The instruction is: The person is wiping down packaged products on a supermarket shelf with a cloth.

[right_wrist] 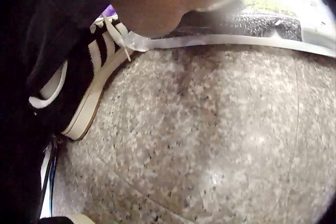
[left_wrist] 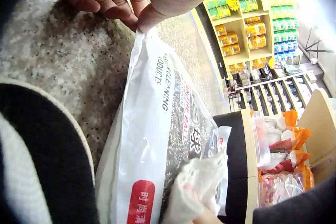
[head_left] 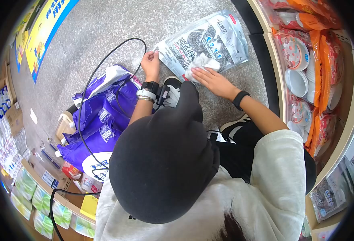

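A clear and silver plastic bag of steel wool scrubbers (head_left: pixel 225 38) lies on the speckled floor. My left hand (head_left: pixel 150 64) pinches its near left corner between thumb and fingertips; the left wrist view shows that bag edge (left_wrist: pixel 137 58) raised toward the fingers. On the bag's front, my right hand (head_left: pixel 217 83) presses a crumpled white cloth (head_left: pixel 203 63) with fingers laid nearly straight over it. The cloth (left_wrist: pixel 202 182) covers part of the printing, and the right thumb is hidden. In the right wrist view, the bag's edge (right_wrist: pixel 231 40) runs just past the hand.
Purple bags (head_left: pixel 104 116) stand at my left, beside a looping black cable (head_left: pixel 80 116). A shelf on the right holds packs of paper bowls (head_left: pixel 297 82). My black shoe (right_wrist: pixel 94 71) is close to the bag. Shelves with green packs (head_left: pixel 40 199) stand at lower left.
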Demonstrator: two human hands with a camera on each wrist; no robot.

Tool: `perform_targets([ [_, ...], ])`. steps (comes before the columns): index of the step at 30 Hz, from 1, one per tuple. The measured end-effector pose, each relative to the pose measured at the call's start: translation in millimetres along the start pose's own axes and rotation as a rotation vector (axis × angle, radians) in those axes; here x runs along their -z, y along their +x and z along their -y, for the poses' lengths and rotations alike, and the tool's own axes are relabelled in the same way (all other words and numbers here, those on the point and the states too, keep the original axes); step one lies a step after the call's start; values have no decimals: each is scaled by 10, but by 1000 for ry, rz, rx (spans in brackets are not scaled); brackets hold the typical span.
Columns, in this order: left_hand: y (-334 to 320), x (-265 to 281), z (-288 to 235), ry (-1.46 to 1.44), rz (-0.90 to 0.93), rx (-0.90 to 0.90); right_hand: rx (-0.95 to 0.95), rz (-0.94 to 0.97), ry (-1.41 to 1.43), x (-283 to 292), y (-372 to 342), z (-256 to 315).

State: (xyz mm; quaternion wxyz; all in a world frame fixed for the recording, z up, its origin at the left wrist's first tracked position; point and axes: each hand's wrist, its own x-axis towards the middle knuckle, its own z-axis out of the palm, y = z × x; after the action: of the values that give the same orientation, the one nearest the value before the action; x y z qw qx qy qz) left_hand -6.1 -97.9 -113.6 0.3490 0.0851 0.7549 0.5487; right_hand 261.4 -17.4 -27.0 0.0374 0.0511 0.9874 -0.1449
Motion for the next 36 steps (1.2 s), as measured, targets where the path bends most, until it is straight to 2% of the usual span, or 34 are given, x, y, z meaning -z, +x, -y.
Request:
perform_targets([
  [9, -14, -2, -26, 37, -11, -15, 94, 111, 263, 88, -449, -50],
  [12, -24, -23, -14, 174, -82, -102, -119, 623, 304, 407, -301, 42],
  [15, 105, 18, 163, 415, -80, -236, -130, 10, 464, 309, -237, -71],
  [16, 34, 5, 52, 458, -125, -259, -169, -107, 436, 326, -141, -137],
  [18, -136, -88, -195, 547, -207, -309, -340, -84, 427, 437, 125, -283],
  [21, -288, -158, -435, 700, -215, -556, -330, -425, 364, 454, 629, -555],
  [22, -334, -195, -506, 738, -214, -716, -307, -516, 332, 499, 800, -618],
  [25, -375, -256, -566, 722, 127, -901, -187, -660, 267, 438, 1193, -719],
  [26, -393, -266, -548, 798, 290, -853, -230, -477, 251, 419, 1204, -687],
  [28, -460, -273, -542, 923, 295, -927, -310, -109, 220, 305, 1184, -596],
  [31, -500, -254, -536, 992, 307, -964, -152, -351, 100, 8, 897, -527],
  [32, -502, -262, -528, 988, 315, -956, -208, -269, 144, -21, 765, -491],
  [36, -563, -296, -437, 981, 286, -967, -174, -138, 138, -12, 279, -408],
])
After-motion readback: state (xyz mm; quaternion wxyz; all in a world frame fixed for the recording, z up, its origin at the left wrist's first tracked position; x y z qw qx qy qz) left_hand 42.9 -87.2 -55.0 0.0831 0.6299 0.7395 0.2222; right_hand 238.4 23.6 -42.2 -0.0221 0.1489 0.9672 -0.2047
